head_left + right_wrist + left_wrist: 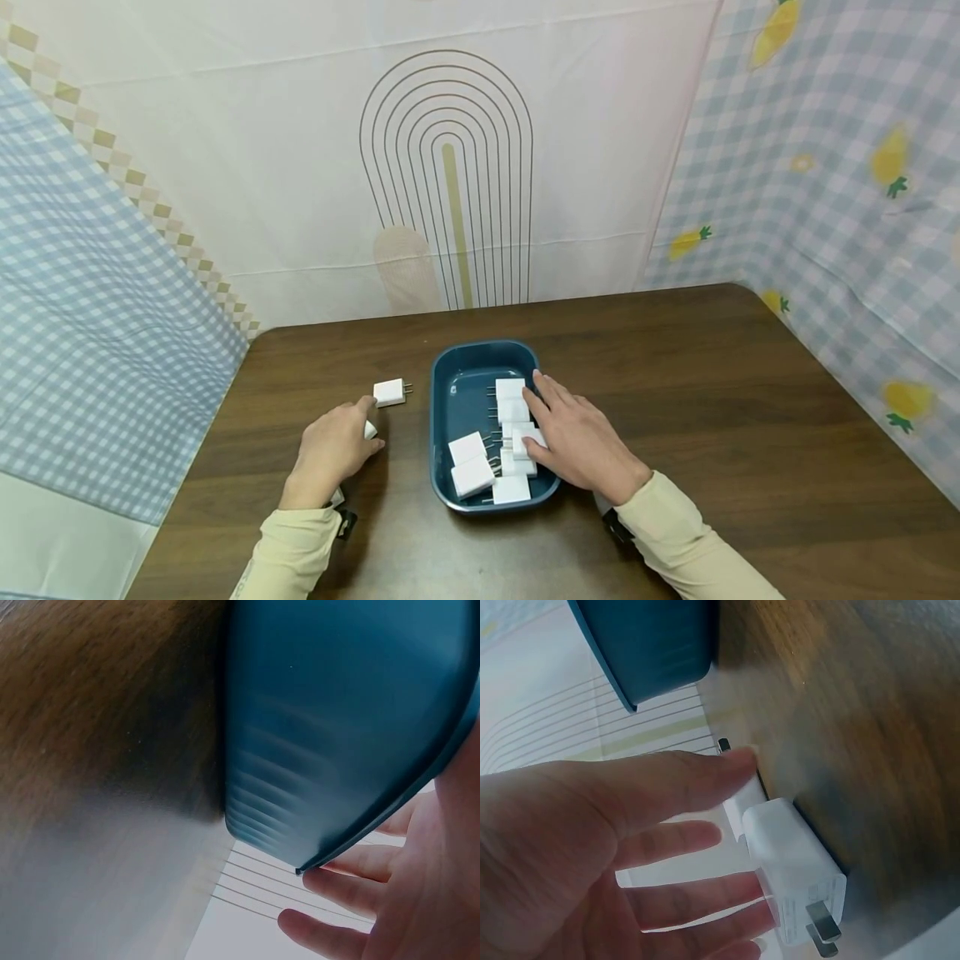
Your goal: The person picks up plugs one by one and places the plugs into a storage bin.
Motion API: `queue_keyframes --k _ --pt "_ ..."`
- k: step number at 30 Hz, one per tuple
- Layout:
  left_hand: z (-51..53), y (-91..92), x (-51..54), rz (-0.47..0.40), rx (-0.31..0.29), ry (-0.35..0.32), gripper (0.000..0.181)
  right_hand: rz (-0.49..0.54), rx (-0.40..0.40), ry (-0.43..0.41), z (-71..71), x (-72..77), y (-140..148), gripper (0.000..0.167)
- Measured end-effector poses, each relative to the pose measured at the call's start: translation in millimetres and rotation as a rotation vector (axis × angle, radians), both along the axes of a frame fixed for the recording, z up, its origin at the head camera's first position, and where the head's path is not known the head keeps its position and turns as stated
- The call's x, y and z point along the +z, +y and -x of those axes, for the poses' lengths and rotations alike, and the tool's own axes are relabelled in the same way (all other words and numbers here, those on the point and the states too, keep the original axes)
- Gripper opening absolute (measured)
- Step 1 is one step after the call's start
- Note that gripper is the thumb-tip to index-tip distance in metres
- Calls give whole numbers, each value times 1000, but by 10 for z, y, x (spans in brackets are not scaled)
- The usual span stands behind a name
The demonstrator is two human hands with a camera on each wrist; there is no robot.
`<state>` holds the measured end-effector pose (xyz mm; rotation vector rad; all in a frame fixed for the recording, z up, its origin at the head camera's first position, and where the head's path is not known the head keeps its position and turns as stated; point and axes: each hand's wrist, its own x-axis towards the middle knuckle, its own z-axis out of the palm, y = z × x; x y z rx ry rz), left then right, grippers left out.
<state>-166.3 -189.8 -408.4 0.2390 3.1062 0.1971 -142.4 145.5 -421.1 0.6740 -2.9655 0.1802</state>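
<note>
White plug-in power adapters [512, 490] lie in a dark blue tray [459, 371], most of them along its right side. My right hand [581, 442] reaches over the tray's right rim, fingers extended, thumb beside one adapter [528, 442]. In the right wrist view, its fingers lie along the tray's rim. Left of the tray, my left hand [333, 450] is around an adapter [791, 847] on the table, with the thumb apart from it and fingers behind it. Another adapter [389, 392] lies just beyond that hand, prongs pointing right.
The brown wooden table [712, 400] carries everything. Part of another white adapter [337, 497] shows beside my left wrist. A patterned white cloth [300, 167] hangs behind the table, with checked cloths [112, 292] at both sides.
</note>
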Motion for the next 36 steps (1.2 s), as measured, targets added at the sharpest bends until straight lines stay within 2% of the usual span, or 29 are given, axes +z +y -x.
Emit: queue_keyframes --k 10,17,22,25,29,36 --pt "10 -37 -23 16 1 -21 44 1 -7 -13 6 5 2 69" --pt "25 -43 -65 54 -40 19 34 4 -5 -8 10 -12 -3 70" --pt "30 -30 -61 57 -70 29 34 2 -7 -10 15 -21 -1 70" --pt "22 -3 -32 53 -95 63 33 5 -9 -12 15 -20 2 69" --pt "-9 47 17 36 -137 148 30 8 -13 -24 17 -15 -1 70" --pt "-78 147 97 -42 -196 273 28 9 -15 -34 13 -11 -2 69"
